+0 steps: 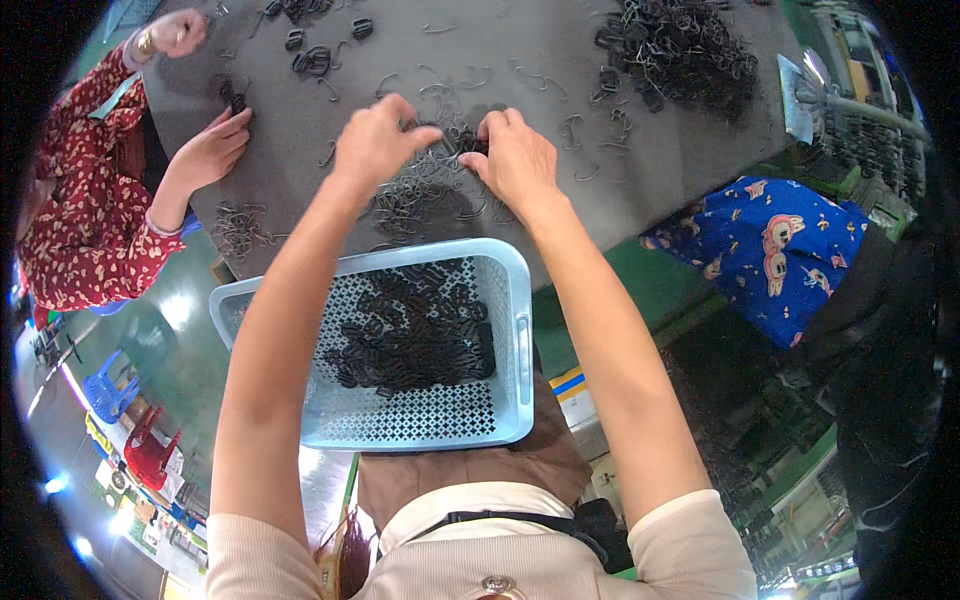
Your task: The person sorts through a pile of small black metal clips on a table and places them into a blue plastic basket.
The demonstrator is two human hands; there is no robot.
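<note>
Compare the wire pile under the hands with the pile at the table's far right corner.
The wire pile under the hands is thin, loose and spread flat, and both hands, left hand and right hand, work in it. The far-right pile is denser, darker, heaped, and untouched. Both are small bent wire pieces on the grey table.

A basket (520, 340) of clips (410, 335) sits before the table (540, 60), wire pile (425, 185) just behind it.
</note>
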